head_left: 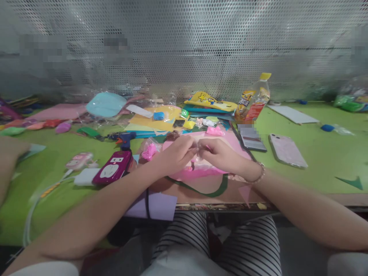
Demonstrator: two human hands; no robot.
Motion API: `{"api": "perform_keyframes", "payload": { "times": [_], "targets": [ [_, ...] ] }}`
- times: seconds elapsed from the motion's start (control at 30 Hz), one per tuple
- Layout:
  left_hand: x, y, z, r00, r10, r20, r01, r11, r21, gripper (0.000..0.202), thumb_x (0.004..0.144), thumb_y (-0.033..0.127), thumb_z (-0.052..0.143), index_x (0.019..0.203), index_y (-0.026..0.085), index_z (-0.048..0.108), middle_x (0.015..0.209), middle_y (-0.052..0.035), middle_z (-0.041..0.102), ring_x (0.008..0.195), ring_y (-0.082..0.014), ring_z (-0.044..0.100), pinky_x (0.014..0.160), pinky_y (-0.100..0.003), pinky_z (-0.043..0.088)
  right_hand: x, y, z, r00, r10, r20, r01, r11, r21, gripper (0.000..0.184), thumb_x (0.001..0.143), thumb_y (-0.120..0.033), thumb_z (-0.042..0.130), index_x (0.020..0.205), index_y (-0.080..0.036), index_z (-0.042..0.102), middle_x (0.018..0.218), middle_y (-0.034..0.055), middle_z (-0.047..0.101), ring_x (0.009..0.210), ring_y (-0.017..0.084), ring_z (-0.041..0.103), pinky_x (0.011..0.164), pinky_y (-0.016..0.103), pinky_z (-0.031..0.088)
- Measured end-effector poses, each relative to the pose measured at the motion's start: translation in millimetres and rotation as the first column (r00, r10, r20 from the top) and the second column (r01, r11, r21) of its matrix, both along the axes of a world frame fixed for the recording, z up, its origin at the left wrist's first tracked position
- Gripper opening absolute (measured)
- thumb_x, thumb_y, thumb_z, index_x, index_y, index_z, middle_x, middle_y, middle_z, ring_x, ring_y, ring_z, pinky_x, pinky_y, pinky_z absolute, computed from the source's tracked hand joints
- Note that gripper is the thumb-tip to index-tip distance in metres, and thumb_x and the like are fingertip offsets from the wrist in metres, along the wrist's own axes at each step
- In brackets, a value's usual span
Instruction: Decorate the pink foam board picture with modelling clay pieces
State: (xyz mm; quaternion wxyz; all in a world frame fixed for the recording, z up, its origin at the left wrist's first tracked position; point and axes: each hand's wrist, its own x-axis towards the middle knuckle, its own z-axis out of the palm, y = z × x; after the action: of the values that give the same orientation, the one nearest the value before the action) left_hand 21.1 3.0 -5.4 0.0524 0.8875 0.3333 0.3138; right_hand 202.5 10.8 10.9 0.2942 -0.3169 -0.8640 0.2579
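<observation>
My left hand (178,151) and my right hand (217,152) meet over a pink craft sheet (201,170) at the table's near edge. Both hands have fingers curled in a pinch on a small clear plastic wrapper (197,150) held between them; what is inside it I cannot make out. A bead bracelet (257,177) sits on my right wrist. A lump of pink clay (148,151) in plastic lies just left of my left hand. A green strip (211,192) curves under the pink sheet.
Green table (322,153) with coloured foam sheets (161,122), a blue glue gun (125,138), a maroon case (112,171), a white charger (85,176), two phones (286,150), a plastic bottle (253,100). Another person's arm (8,157) enters at left. Mesh wall behind.
</observation>
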Motion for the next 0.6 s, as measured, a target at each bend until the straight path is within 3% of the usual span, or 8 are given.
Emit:
{"api": "perform_keyframes", "payload": {
  "times": [0.17, 0.27, 0.37, 0.47, 0.6],
  "targets": [
    [-1.0, 2.0, -2.5, 0.998, 0.008, 0.069, -0.014, 0.995, 0.096, 0.016, 0.094, 0.033, 0.033, 0.089, 0.02, 0.04, 0.086, -0.0041, 0.048, 0.079, -0.016, 0.046, 0.073, -0.032, 0.041, -0.5, -1.8, 0.7, 1.0, 0.008, -0.006, -0.008, 0.998, 0.061, 0.021, 0.079, -0.009, 0.036, 0.061, -0.018, 0.044, 0.058, -0.0024, 0.048, 0.055, 0.009, 0.043, 0.053, 0.023, 0.032],
    [-0.2, -1.6, 0.3, 0.97, 0.085, 0.227, -0.149, 0.948, 0.28, 0.026, 0.089, 0.039, 0.045, 0.104, 0.019, 0.041, 0.104, -0.0101, 0.048, 0.1, -0.0209, 0.046, 0.084, -0.037, 0.041, -0.9, -1.1, -0.1, 0.997, 0.012, -0.075, -0.001, 0.989, 0.146, 0.022, 0.083, -0.013, 0.036, 0.063, -0.019, 0.041, 0.059, -0.0026, 0.047, 0.054, 0.009, 0.043, 0.053, 0.022, 0.033],
    [2.3, -9.2, 5.0, 0.944, 0.151, 0.294, -0.269, 0.867, 0.42, 0.021, 0.085, 0.039, 0.053, 0.082, 0.02, 0.044, 0.083, -0.0042, 0.05, 0.086, -0.0195, 0.047, 0.081, -0.037, 0.039, -1.4, -1.9, -1.9, 0.993, -0.038, -0.113, 0.063, 0.973, 0.224, 0.023, 0.085, -0.013, 0.035, 0.064, -0.02, 0.038, 0.058, -0.0029, 0.045, 0.052, 0.009, 0.041, 0.051, 0.021, 0.031],
    [5.5, -14.7, 6.3, 0.971, 0.152, 0.186, -0.204, 0.932, 0.299, 0.029, 0.088, 0.036, 0.047, 0.065, 0.02, 0.04, 0.061, 0.0016, 0.045, 0.066, -0.0146, 0.042, 0.07, -0.032, 0.037, -2.2, -2.8, -6.4, 0.995, 0.008, -0.098, 0.027, 0.935, 0.354, 0.019, 0.08, -0.006, 0.038, 0.067, -0.019, 0.04, 0.06, -0.003, 0.045, 0.054, 0.008, 0.039, 0.051, 0.021, 0.03],
    [7.7, -14.1, 2.9, 0.964, 0.138, 0.226, -0.169, 0.977, 0.126, 0.031, 0.091, 0.032, 0.044, 0.063, 0.019, 0.039, 0.061, 0.0023, 0.045, 0.064, -0.0126, 0.042, 0.065, -0.028, 0.035, -3.9, -2.0, -13.1, 0.996, 0.065, -0.06, -0.031, 0.893, 0.448, 0.019, 0.079, -0.005, 0.041, 0.068, -0.019, 0.038, 0.063, -0.0031, 0.045, 0.056, 0.008, 0.037, 0.053, 0.021, 0.029]
  ]
}}
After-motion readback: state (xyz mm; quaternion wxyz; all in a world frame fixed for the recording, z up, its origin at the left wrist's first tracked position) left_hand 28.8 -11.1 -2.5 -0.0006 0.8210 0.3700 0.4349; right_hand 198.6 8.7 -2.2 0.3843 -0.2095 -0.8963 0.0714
